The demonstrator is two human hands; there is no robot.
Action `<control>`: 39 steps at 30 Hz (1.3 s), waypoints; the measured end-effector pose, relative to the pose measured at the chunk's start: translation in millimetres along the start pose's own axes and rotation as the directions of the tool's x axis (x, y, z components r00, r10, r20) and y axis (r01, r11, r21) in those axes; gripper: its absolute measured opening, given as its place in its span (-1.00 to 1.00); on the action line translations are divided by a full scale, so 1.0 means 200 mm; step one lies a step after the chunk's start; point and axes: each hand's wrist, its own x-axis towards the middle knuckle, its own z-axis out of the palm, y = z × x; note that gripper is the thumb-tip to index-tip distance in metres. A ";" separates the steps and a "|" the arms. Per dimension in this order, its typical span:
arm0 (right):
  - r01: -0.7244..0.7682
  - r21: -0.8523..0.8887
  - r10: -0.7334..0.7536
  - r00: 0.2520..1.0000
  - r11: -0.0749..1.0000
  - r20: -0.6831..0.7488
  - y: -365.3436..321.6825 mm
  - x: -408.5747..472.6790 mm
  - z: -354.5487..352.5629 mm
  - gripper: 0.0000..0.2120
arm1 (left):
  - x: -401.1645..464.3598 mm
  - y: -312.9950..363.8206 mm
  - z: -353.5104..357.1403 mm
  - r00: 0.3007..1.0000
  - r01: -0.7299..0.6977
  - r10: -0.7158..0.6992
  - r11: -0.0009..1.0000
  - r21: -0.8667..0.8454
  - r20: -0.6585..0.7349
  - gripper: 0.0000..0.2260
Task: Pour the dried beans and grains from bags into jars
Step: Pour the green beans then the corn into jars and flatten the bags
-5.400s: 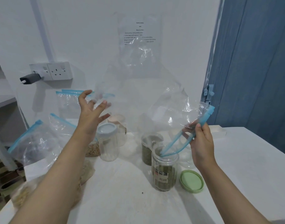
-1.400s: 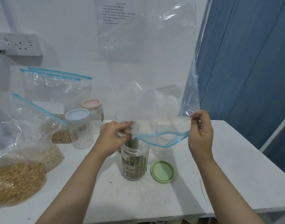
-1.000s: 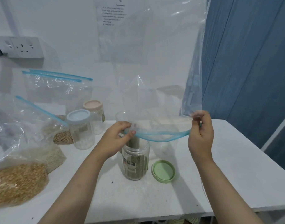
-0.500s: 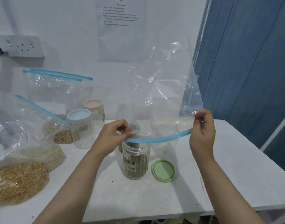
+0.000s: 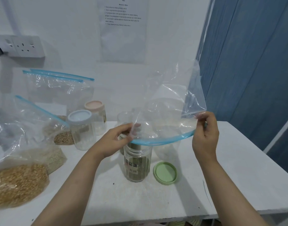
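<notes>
An empty, clear plastic zip bag with a blue closure strip is held upside down between the two hands, its body rising above them and its strip sagging in a shallow curve from one hand to the other. The left hand pinches the strip's left end between thumb and fingertips; the right hand pinches the right end, fingers curled round the plastic.

Directly below the strip, just beside the left hand, stands an open clear plastic jar holding green beans, with a label on its front. A round pale-green lid lies flat on the white tabletop beside that jar, below the right hand. Behind the left hand, partly hidden by it and by the bag, another open clear jar is visible.

Further to the left of the left hand stand a clear jar with a light-blue lid and, behind it, a clear jar with a pink lid. Beyond these sit several clear zip bags of grain: one of golden-brown grain nearest the left forearm, one of pale grain behind it, and two upright bags against the white wall. A white double socket and a printed sheet are fixed on the wall above the hands. A blue panelled surface rises beyond the right hand.
</notes>
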 end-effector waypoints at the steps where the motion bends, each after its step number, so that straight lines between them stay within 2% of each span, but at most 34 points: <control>1: 0.002 0.003 -0.002 1.000 1.000 -0.001 0.00 0.00 0.00 -0.60 | 0.00 0.00 0.00 1.000 -0.008 0.008 1.000 0.017 -0.023 -0.68; 7: -0.012 0.010 0.012 1.000 1.000 0.005 0.01 -0.01 0.01 -0.62 | 0.02 -0.01 0.04 0.981 -0.043 0.055 0.997 0.070 -0.187 -0.69; 11: -0.016 0.014 0.016 1.000 1.000 0.008 0.01 -0.01 0.01 -0.62 | 0.04 -0.02 0.06 0.962 -0.012 0.025 0.999 0.050 -0.272 -0.76; 14: 0.000 0.010 0.000 1.000 1.000 0.013 0.01 -0.02 0.01 -0.63 | 0.04 0.00 0.08 0.955 -0.036 0.056 0.997 0.071 -0.291 -0.81; 17: 0.011 -0.005 -0.011 1.000 1.000 0.029 0.01 -0.02 0.02 -0.67 | 0.05 -0.01 0.09 0.948 -0.080 0.116 0.988 0.130 -0.296 -0.76; 23: 0.012 -0.015 -0.011 1.000 1.000 0.020 0.02 -0.02 0.02 -0.66 | 0.05 -0.05 0.07 0.941 -0.069 0.114 0.986 0.148 -0.318 -0.76; 26: 0.002 -0.015 -0.002 1.000 1.000 0.014 0.03 -0.01 0.03 -0.61 | 0.06 -0.07 0.06 0.943 -0.047 0.073 0.995 0.085 -0.324 -0.76; 29: -0.010 -0.017 0.010 1.000 1.000 0.006 0.03 -0.01 0.05 -0.59 | 0.05 -0.06 0.06 0.957 -0.036 0.019 0.998 -0.055 -0.288 -0.57; 31: -0.018 -0.006 0.018 1.000 1.000 0.001 0.03 -0.01 0.05 -0.58 | 0.05 -0.06 0.05 0.959 -0.038 0.002 0.992 -0.122 -0.284 -0.53; 34: -0.019 0.000 0.019 1.000 1.000 -0.008 0.02 -0.01 0.05 -0.57 | 0.07 -0.09 0.05 0.948 -0.041 -0.020 0.982 -0.184 -0.319 -0.68; 39: -0.021 0.005 0.021 1.000 1.000 -0.005 0.02 -0.02 0.06 -0.58 | 0.09 -0.12 0.06 0.928 -0.038 -0.036 0.981 -0.191 -0.371 -0.79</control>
